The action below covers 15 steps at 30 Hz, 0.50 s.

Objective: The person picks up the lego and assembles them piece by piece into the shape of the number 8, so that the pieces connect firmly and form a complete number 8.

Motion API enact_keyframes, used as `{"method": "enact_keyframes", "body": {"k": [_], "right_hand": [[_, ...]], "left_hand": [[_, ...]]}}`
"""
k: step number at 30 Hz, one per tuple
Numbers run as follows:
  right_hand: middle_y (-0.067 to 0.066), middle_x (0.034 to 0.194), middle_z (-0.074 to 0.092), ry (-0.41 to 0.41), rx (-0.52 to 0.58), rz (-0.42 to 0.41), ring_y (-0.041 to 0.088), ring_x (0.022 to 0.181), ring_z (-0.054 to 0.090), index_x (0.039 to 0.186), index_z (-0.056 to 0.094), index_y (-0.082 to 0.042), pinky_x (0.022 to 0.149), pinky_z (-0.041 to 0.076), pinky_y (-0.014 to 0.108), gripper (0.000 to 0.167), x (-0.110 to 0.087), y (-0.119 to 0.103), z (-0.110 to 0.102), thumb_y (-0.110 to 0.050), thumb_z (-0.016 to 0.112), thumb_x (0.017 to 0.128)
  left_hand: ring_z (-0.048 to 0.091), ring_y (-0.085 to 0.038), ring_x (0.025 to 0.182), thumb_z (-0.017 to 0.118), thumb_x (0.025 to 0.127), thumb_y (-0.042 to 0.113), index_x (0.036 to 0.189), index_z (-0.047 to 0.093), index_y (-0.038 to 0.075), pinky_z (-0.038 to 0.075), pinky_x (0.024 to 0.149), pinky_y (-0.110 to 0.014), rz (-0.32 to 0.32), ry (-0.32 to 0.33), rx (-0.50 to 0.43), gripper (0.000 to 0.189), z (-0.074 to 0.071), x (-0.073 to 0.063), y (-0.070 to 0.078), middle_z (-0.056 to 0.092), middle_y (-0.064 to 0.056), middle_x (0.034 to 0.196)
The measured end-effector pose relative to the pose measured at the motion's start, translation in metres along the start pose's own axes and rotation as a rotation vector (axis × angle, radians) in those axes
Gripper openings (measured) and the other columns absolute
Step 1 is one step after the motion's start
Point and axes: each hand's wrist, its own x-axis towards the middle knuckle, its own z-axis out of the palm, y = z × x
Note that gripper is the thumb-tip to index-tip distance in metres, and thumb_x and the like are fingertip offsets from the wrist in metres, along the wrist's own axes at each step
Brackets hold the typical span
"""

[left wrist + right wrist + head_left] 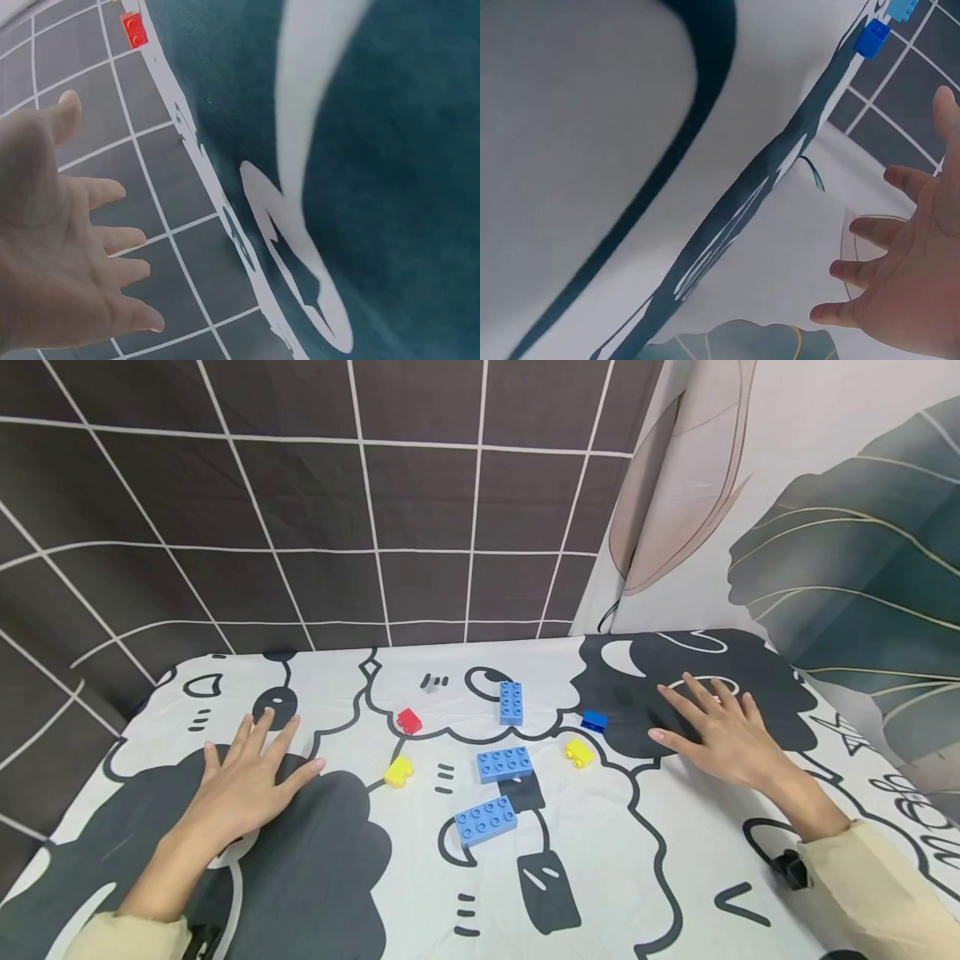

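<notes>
My left hand (243, 785) is at the left of the table, palm down with fingers spread, holding nothing. On the right, my right hand (723, 735) is likewise spread and holds nothing. Between them lie toy building bricks: a red brick (409, 721) and a yellow brick (398, 772) nearer the left hand, a dark blue brick (594, 721) and another yellow brick (579, 752) nearer the right. Three larger light blue bricks lie in the middle: a far one (511, 703), a middle one (504, 765) and a near one (486, 821). Neither hand touches a brick.
A white cloth with black cartoon drawings (600, 852) covers the table. Behind it hangs a dark grey curtain with white grid lines (420, 502). A leaf-patterned curtain (847, 568) hangs at the right.
</notes>
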Motion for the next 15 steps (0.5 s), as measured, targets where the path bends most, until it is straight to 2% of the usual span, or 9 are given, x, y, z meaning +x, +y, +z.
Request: {"method": "enact_keyframes", "body": {"k": [3,6,10,15], "right_hand": [[0.025,0.147,0.014,-0.008,-0.006,-0.001,0.052,0.129,0.008,0.143,0.028,-0.012,0.096,-0.003,0.068,0.075,0.0,0.0,-0.002,-0.058,0.046,0.087],[0.026,0.145,0.018,-0.012,-0.017,-0.008,0.051,0.126,0.016,0.142,0.029,-0.012,0.094,0.008,0.068,0.074,0.0,-0.002,-0.006,-0.058,0.046,0.087],[0.027,0.139,0.029,-0.025,-0.027,-0.032,0.051,0.118,0.028,0.14,0.034,-0.01,0.084,0.022,0.063,0.074,0.002,-0.008,-0.009,-0.058,0.048,0.086],[0.029,0.135,0.035,-0.041,-0.006,-0.055,0.05,0.116,0.031,0.137,0.038,-0.007,0.083,0.024,0.063,0.073,0.004,-0.017,-0.011,-0.057,0.051,0.085]], "left_hand": [[-0.006,-0.044,0.133,0.041,0.087,0.061,0.143,0.021,0.0,-0.007,0.093,-0.07,0.019,0.019,0.01,0.085,-0.001,0.001,0.001,0.006,-0.031,0.145],[-0.004,-0.042,0.134,0.043,0.087,0.06,0.142,0.022,0.0,-0.004,0.094,-0.07,0.044,0.044,0.008,0.085,-0.003,0.001,0.004,0.008,-0.03,0.145],[0.001,-0.042,0.134,0.047,0.086,0.059,0.141,0.025,-0.001,0.0,0.096,-0.068,0.08,0.063,-0.015,0.084,-0.002,0.003,0.01,0.012,-0.03,0.145],[0.012,-0.046,0.131,0.054,0.085,0.054,0.139,0.03,-0.002,0.007,0.098,-0.066,0.135,0.078,-0.052,0.081,0.0,0.007,0.024,0.019,-0.03,0.142]]}}
